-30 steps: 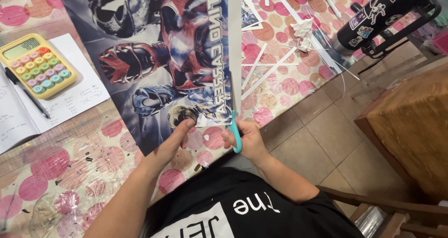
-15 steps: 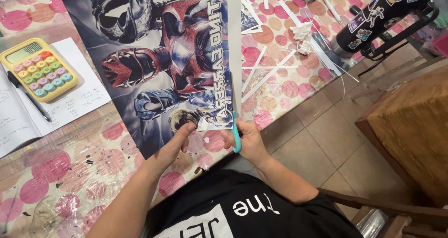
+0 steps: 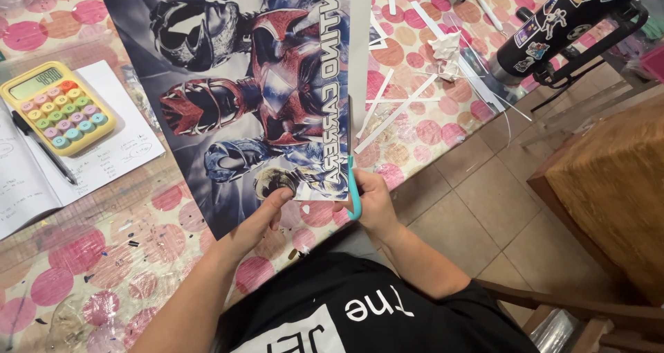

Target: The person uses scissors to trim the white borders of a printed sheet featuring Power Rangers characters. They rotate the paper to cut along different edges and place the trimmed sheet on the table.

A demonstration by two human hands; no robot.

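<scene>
A large printed poster (image 3: 256,90) of armoured figures lies across the pink-dotted tablecloth (image 3: 90,256). My left hand (image 3: 266,213) pinches its near edge between thumb and fingers. My right hand (image 3: 370,201) grips teal-handled scissors (image 3: 353,187), blades pointing away along the poster's right side. A white paper strip (image 3: 359,41) stands off that edge, running away from the scissors.
A yellow calculator (image 3: 59,107) and a black pen (image 3: 43,147) rest on an open notebook (image 3: 104,152) at left. Cut paper strips (image 3: 398,111) and a crumpled scrap (image 3: 446,48) lie at right. A black stickered bottle (image 3: 553,21) lies at the table's corner. A brown stool (image 3: 609,187) stands on tiled floor.
The scissors have advanced slightly further along the poster's edge, and the white strip has lengthened. Both hands keep their hold.
</scene>
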